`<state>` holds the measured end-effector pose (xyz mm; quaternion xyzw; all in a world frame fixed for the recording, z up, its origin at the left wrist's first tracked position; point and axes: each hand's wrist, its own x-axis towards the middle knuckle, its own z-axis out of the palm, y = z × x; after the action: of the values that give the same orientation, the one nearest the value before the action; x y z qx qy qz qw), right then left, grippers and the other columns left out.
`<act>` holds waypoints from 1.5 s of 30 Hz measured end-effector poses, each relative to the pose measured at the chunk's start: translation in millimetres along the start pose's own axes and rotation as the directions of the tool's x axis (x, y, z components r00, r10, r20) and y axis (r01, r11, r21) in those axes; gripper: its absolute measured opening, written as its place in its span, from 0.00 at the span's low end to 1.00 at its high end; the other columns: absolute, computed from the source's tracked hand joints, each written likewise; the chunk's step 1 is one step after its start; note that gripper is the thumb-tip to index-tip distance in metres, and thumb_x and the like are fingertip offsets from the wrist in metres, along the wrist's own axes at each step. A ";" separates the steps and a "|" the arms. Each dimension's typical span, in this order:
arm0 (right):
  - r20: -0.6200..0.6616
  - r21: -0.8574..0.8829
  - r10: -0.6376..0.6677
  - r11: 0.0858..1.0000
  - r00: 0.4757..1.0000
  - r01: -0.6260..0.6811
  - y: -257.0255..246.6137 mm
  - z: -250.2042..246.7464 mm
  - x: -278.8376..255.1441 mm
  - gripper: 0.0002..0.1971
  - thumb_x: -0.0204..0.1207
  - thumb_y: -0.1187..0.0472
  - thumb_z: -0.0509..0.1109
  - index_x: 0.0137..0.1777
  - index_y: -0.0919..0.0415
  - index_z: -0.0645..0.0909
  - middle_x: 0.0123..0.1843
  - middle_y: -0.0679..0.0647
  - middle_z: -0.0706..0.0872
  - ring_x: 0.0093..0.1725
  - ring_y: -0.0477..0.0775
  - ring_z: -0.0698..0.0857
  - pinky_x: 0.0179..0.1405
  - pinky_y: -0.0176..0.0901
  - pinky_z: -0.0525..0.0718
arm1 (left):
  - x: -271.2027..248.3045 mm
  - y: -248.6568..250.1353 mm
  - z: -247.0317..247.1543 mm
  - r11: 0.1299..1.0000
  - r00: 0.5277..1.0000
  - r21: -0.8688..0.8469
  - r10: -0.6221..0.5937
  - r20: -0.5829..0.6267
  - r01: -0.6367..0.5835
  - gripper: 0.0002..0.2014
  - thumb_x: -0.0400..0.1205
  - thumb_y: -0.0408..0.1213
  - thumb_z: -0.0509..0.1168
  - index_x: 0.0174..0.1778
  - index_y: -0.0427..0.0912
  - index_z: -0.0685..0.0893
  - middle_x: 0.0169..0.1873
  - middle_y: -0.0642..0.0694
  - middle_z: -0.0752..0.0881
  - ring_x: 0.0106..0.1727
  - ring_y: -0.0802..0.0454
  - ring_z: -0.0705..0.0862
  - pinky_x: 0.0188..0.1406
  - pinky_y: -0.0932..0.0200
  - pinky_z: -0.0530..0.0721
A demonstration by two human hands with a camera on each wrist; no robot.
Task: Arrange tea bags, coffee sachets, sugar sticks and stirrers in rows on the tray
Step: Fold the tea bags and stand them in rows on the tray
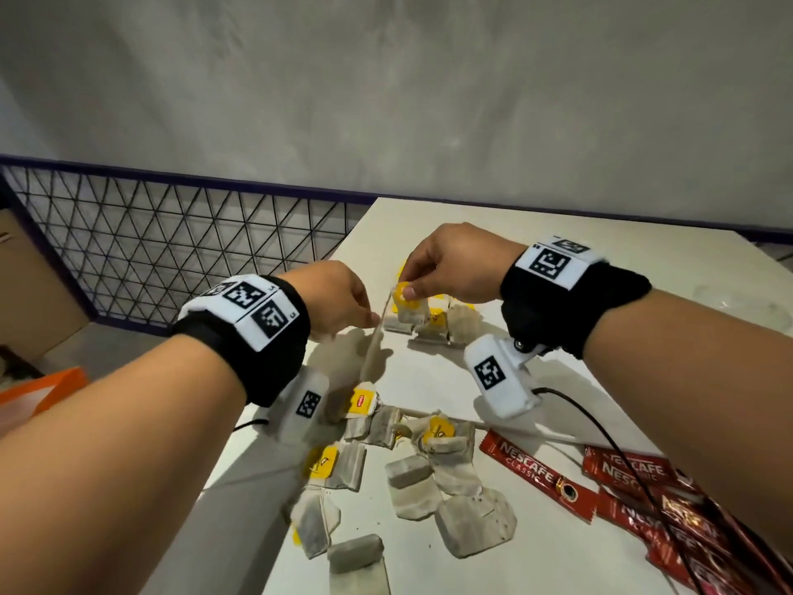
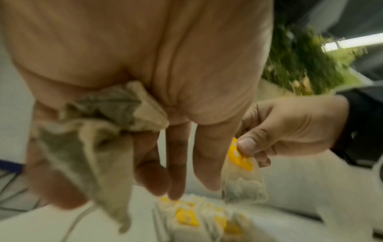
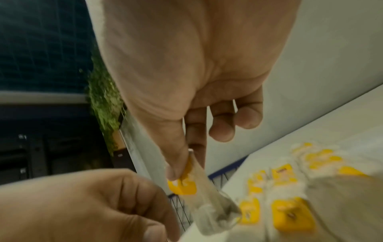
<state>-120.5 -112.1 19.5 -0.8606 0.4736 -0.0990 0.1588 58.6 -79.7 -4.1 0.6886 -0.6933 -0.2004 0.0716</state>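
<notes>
My right hand (image 1: 446, 268) pinches a tea bag with a yellow tag (image 1: 408, 299) between thumb and forefinger, just above a short row of tea bags (image 1: 433, 326) at the far side of the white table (image 1: 600, 268). The right wrist view shows this pinch (image 3: 182, 168) on the yellow tag (image 3: 183, 185). My left hand (image 1: 343, 300) is close beside it and holds a second, crumpled tea bag (image 2: 93, 131) that hangs down (image 1: 372, 350). Several loose tea bags (image 1: 429, 470) lie nearer me. Red coffee sachets (image 1: 536, 476) lie at the right. A wooden stirrer (image 1: 510, 428) lies between them.
The table's left edge runs close to the loose tea bags, with a black wire-mesh fence (image 1: 171, 246) and a drop beyond it. A black cable (image 1: 622, 457) crosses the sachets. A clear plastic piece (image 1: 738, 302) sits at the far right. No tray rim is plainly visible.
</notes>
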 end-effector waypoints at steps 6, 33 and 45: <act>0.175 0.003 0.020 1.000 0.984 -0.021 4.2 24.3 25.0 0.05 0.74 0.51 0.75 0.47 0.49 0.86 0.38 0.40 0.83 0.39 0.44 0.79 0.39 0.38 0.76 | 16.2 1.1 8.1 0.937 0.999 0.350 -0.017 0.052 -0.002 0.16 0.80 0.52 0.68 0.51 0.43 0.89 0.44 0.48 0.88 0.45 0.49 0.85 0.42 0.60 0.81; 0.063 -0.335 0.086 0.940 0.994 -0.061 23.1 47.4 63.2 0.11 0.75 0.50 0.73 0.50 0.56 0.84 0.49 0.51 0.86 0.47 0.53 0.83 0.31 0.39 0.73 | 15.4 12.3 18.1 0.884 0.984 0.464 -0.033 0.173 -0.052 0.16 0.82 0.51 0.65 0.52 0.42 0.89 0.45 0.47 0.88 0.46 0.49 0.84 0.41 0.59 0.79; -0.272 0.200 -0.121 0.963 0.955 0.179 -4.7 2.8 -20.1 0.04 0.73 0.52 0.76 0.47 0.48 0.87 0.41 0.42 0.86 0.33 0.32 0.78 0.33 0.24 0.69 | -18.4 15.6 5.6 -0.065 0.992 -0.990 -0.007 0.125 0.124 0.26 0.87 0.59 0.49 0.57 0.37 0.76 0.40 0.36 0.81 0.35 0.44 0.79 0.46 0.46 0.85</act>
<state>-126.6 -92.2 18.3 -0.8509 0.4091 -0.2741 0.1830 42.8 -61.1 -0.1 0.4431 -0.2973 -0.6726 0.5128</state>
